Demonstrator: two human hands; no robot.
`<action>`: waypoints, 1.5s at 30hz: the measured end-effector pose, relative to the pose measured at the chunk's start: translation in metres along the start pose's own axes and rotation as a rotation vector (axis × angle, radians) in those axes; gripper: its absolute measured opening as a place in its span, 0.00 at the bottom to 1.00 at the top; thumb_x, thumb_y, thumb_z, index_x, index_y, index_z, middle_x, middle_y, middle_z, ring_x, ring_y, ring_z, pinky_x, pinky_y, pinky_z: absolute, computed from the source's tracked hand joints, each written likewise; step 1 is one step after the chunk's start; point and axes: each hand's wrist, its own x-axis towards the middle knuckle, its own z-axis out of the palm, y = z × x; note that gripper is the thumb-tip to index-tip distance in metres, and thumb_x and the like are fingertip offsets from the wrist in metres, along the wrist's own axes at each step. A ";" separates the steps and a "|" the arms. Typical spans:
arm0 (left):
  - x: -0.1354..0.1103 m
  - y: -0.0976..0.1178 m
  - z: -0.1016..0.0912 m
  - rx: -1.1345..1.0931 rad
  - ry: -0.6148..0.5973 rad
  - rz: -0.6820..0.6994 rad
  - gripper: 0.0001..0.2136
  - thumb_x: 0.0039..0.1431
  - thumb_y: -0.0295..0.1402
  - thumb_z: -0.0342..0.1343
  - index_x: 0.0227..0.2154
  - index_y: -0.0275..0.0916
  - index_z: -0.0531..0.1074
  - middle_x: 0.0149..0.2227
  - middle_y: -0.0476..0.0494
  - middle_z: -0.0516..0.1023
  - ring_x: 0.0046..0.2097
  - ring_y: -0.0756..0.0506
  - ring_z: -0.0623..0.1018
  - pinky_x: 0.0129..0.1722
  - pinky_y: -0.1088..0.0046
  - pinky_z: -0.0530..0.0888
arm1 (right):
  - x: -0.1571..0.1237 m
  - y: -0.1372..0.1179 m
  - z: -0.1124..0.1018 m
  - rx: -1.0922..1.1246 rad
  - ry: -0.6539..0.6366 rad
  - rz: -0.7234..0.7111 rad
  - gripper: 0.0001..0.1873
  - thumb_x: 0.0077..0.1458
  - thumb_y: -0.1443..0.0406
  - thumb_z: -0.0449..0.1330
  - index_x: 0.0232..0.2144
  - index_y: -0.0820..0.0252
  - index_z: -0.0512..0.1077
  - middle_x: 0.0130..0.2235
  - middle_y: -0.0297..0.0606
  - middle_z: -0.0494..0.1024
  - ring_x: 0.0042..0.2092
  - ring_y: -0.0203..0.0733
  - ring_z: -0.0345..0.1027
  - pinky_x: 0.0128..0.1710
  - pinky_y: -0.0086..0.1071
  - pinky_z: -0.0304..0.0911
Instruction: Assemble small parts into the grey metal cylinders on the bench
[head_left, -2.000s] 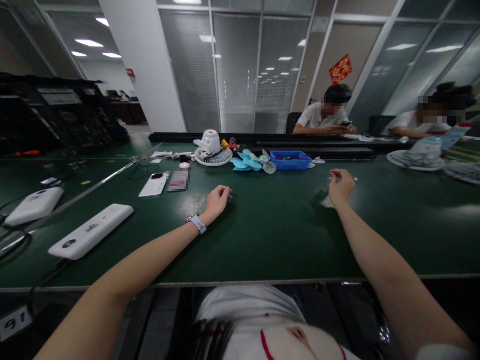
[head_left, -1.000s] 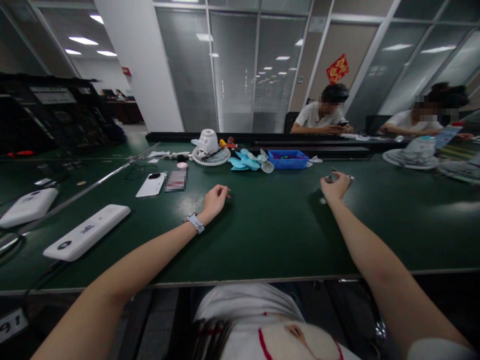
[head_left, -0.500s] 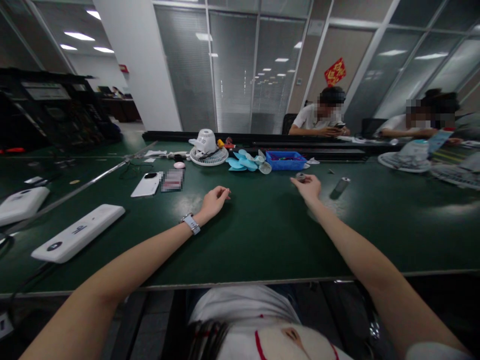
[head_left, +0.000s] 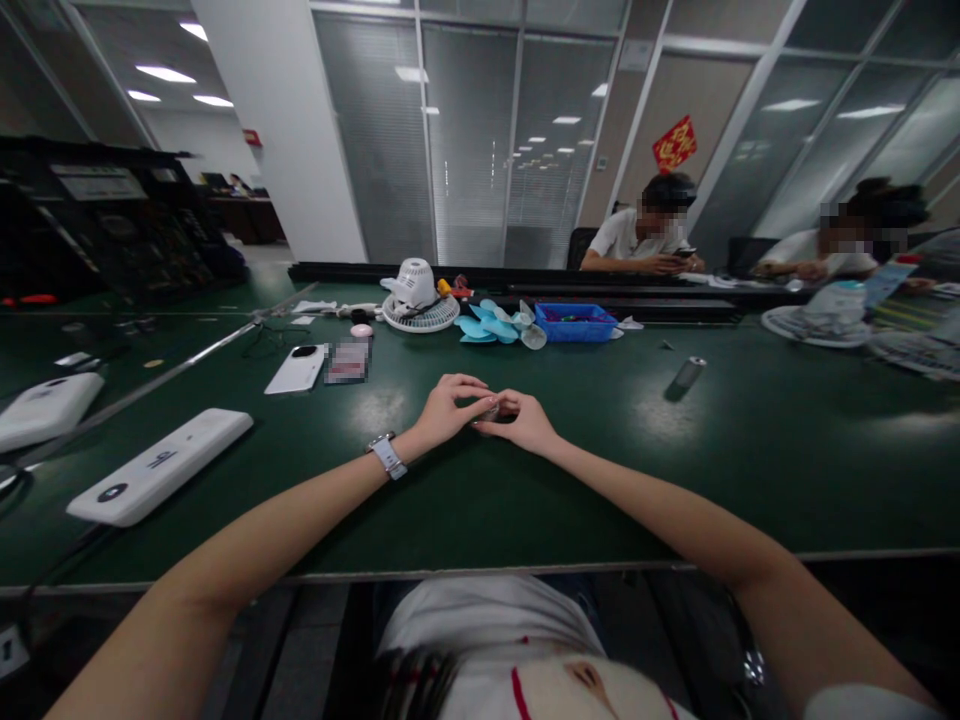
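Both my hands meet at the middle of the dark green table (head_left: 570,470). My left hand (head_left: 448,405), with a watch on its wrist, and my right hand (head_left: 527,420) pinch a small grey round part (head_left: 491,411) between their fingertips. Most of the part is hidden by the fingers. A small grey cylinder (head_left: 688,371) lies on the table to the right, apart from both hands.
A white fan housing (head_left: 418,296), light blue fan blades (head_left: 495,324) and a blue tray (head_left: 576,322) sit at the back. A white phone (head_left: 298,368) and two white boxes (head_left: 154,481) lie left. Two people sit across the table.
My right hand picked up the small round part at the right, left the grey cylinder lying there, and carried the part left to meet my left hand, which lifted its fingers onto it.
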 end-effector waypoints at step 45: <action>0.004 -0.061 -0.018 0.001 0.323 -0.412 0.13 0.60 0.44 0.51 0.33 0.40 0.75 0.32 0.45 0.81 0.36 0.43 0.79 0.37 0.70 0.69 | 0.004 -0.009 0.016 -0.684 -0.368 -0.288 0.21 0.64 0.58 0.54 0.56 0.54 0.73 0.61 0.42 0.70 0.66 0.48 0.57 0.63 0.49 0.54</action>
